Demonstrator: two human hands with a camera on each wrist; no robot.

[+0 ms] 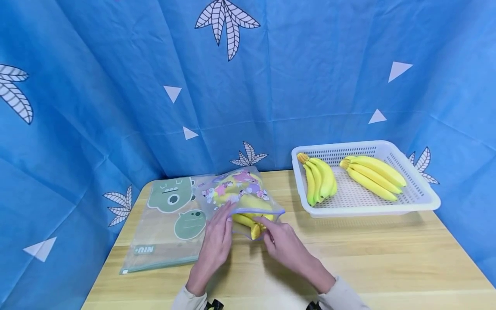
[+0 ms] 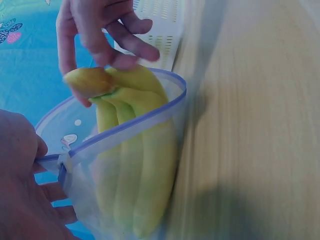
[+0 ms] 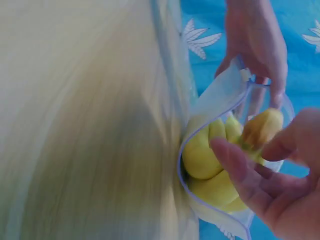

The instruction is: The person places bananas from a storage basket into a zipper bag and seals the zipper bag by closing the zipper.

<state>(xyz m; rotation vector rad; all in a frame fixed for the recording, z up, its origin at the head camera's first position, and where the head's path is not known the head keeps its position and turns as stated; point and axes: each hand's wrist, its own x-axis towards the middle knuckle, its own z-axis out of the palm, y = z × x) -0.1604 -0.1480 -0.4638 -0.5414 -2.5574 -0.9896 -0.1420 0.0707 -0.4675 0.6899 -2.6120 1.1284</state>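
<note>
A clear zip bag (image 1: 242,189) with a purple edge and cartoon prints lies on the table, its mouth towards me. Inside is a bunch of bananas (image 2: 132,165), its brown-tipped stem (image 3: 262,127) poking out at the opening. My left hand (image 1: 217,234) pinches the bag's edge at the left corner, beside the slider, with thumb in front and fingers behind. At the stem, my right hand (image 1: 284,245) has its fingers loosely extended, the index finger over the bananas. Thumb and fingers of that hand are spread to either side of the stem.
A second clear zip bag (image 1: 162,234) with green animal prints lies flat at the left, partly beneath the first. At the back right stands a white perforated basket (image 1: 372,211) holding two banana bunches (image 1: 319,178). Blue curtain (image 1: 310,86) encloses the wooden table (image 1: 368,254).
</note>
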